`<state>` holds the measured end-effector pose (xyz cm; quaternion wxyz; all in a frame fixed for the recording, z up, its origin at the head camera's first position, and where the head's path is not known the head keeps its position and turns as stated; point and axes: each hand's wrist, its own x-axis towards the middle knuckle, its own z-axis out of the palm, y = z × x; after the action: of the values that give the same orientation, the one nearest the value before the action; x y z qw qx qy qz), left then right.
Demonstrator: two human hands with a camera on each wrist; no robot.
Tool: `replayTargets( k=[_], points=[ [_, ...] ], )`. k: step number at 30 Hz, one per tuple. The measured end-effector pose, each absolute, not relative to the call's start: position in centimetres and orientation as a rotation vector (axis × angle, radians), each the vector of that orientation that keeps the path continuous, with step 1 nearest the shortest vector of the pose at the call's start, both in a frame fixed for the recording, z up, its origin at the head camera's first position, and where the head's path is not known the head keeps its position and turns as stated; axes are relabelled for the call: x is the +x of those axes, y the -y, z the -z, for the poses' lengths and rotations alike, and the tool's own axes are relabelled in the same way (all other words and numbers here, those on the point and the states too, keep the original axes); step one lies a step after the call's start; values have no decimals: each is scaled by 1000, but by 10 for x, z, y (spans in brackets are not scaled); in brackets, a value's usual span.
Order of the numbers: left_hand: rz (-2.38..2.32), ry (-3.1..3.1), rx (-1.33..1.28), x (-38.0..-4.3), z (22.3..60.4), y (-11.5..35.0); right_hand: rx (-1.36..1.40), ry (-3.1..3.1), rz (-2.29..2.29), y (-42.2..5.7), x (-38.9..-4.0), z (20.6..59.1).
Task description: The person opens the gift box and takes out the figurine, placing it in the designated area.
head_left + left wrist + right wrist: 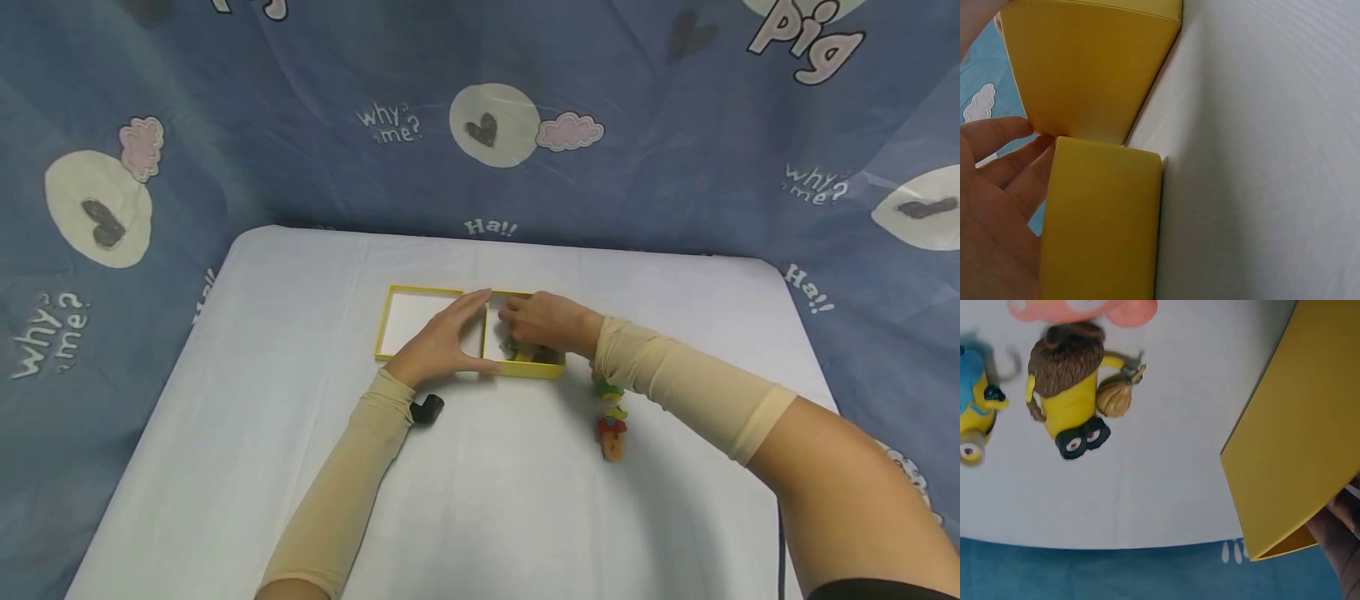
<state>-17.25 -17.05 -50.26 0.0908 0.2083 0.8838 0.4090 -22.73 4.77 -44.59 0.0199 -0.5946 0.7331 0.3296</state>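
An opened yellow box (525, 369) with white inner faces lies on the table. Its two halves sit side by side, the left one (408, 321) partly covered by my left hand (442, 343). That hand spans the box near the middle seam, thumb at the front wall and fingertips at the back edge, holding it. The left wrist view shows its fingers (997, 137) touching the yellow wall. My right hand (551, 323) reaches into the right half with bent fingers, over small dark and yellow items (531, 353). What its fingertips hold is hidden.
Small colourful toy figures (612, 433) lie right of the box, partly beneath my right sleeve. In the right wrist view are a yellow figure with brown fur and black goggles (1075, 403), a blue-and-yellow figure (972, 400) and a pink piece (1129, 311).
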Motion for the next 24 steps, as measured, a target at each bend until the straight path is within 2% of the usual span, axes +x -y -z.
replayTargets(
  k=[24],
  points=[
    [-1207,-2637,632,-173,502,170,-1841,-2289,-991,-51,-228,445]
  ],
)
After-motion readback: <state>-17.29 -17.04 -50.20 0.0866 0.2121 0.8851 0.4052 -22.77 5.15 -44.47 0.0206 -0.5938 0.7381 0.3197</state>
